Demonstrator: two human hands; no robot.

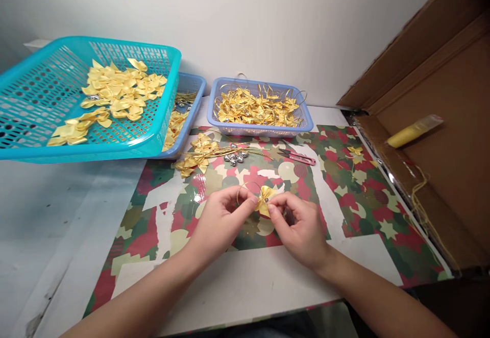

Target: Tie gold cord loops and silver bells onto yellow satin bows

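Between my fingertips is a small yellow ribbon bow [266, 193] with a tiny silvery bead or bell at its centre. A thin gold cord [239, 191] arches from it in a loop. My left hand [220, 218] is closed, thumb and forefinger pinching the bow's left side, where the cord meets it. My right hand [302, 225] pinches the right side near the silvery piece. Just beyond my hands lie several silver bells [234, 158], straight gold cords [252, 150] and a loose heap of yellow bows [202, 146]. Pink-handled thread snips [301, 159] rest to the right.
A turquoise basket [168, 98] of yellow bows overlaps a blue basket [197, 93] at the left. Another blue basket [260, 128] holds bows with gold loops. Cardboard [440, 82] stands at the right, with a yellow tube [411, 133] sticking out. Patterned paper [363, 190] covers the table.
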